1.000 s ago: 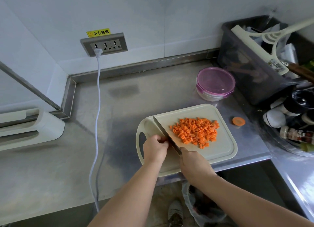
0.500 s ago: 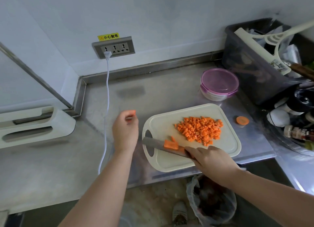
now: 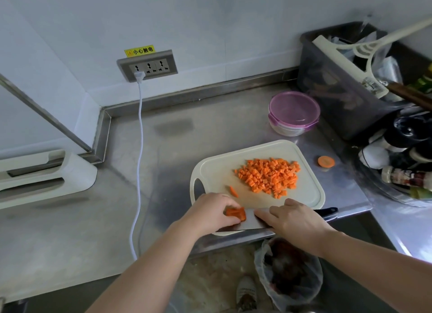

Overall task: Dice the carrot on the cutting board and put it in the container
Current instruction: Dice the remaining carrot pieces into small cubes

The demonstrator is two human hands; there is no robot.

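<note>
A cream plastic cutting board with a handle hole lies on the steel counter. On the board's far right part sits a heap of small orange carrot dice, with one stray carrot sliver just left of it. Along the board's near edge a steel knife with a black handle lies flat. The left hand pinches an orange carrot chunk against the blade. The right hand lies over the knife, fingers stretched along the blade; whether it grips, I cannot tell. Behind the board stands a round clear container with a purple lid, lid on. A round carrot slice lies right of the board.
</note>
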